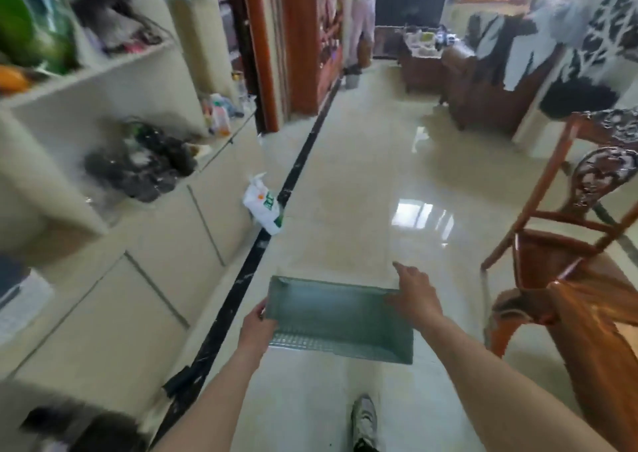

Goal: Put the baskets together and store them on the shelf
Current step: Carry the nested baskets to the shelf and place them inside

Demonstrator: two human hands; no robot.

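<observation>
A grey-green rectangular plastic basket point(340, 317) with perforated sides is held out in front of me above the tiled floor. My left hand point(257, 327) grips its left short end. My right hand point(416, 296) holds its right far corner, with the forefinger stretched forward. Whether it is one basket or several nested ones I cannot tell. The cream shelf unit point(103, 71) runs along my left side, its open compartments crowded with blurred items.
A white plastic bag point(264, 206) lies on the floor by the cabinet base. A carved wooden chair point(566, 230) stands on the right, next to a wooden table edge point(593, 348). A person stands far down the hall point(362, 20). My shoe point(364, 420) shows below.
</observation>
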